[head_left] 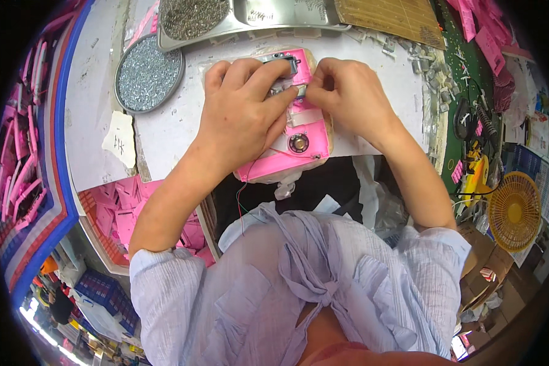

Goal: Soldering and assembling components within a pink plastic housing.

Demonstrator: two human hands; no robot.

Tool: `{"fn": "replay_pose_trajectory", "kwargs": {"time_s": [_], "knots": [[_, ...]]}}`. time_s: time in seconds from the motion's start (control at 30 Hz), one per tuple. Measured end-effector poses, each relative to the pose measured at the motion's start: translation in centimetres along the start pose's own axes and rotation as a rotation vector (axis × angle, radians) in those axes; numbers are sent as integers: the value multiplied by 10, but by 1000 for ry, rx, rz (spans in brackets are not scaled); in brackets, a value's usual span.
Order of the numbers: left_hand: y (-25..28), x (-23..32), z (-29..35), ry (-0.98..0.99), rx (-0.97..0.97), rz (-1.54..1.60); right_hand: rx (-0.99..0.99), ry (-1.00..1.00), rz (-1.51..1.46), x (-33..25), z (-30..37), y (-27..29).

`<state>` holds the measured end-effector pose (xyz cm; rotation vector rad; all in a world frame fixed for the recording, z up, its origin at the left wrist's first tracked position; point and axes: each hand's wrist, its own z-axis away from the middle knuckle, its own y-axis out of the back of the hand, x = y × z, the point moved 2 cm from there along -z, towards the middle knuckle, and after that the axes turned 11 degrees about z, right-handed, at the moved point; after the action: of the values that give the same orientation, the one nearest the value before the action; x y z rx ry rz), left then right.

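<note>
A pink plastic housing [305, 141] with a small round speaker lies on a tan pad [323, 125] on the white workbench [165, 128]. My left hand [241, 110] rests flat over the housing's left part, its forefinger stretched toward the middle. My right hand [348, 91] pinches a small light-coloured part [300, 91] at the housing's upper middle, fingertips meeting the left forefinger. Thin red and green wires [243, 204] hang from the housing's lower left corner.
A round tin of small metal bits [147, 74] and a metal tray [250, 15] with more of them stand at the back left. A crate of pink parts [119, 213] sits lower left. A yellow fan [513, 210], tools and pink pieces crowd the right.
</note>
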<state>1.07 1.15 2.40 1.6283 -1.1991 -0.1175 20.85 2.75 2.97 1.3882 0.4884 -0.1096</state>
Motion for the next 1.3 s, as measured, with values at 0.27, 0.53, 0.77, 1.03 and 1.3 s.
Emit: {"fn": "replay_pose_trajectory", "kwargs": {"time_s": [0.27,0.53,0.77,1.03,1.3], "knots": [[-2,-6,0,-15,-12,87,0,290,656,-35,-3,0],[0,-22,-18,-95,-99,209,-320,-104,-258,19,-14,6],[-3,-17,-31,19,-106,251,-24,-62,-407,64,-22,62],[-4,-15,-39,69,-146,263,218,-655,916,425,-97,181],[-1,-18,-39,189,-122,190,261,-614,985,459,-93,140]]}}
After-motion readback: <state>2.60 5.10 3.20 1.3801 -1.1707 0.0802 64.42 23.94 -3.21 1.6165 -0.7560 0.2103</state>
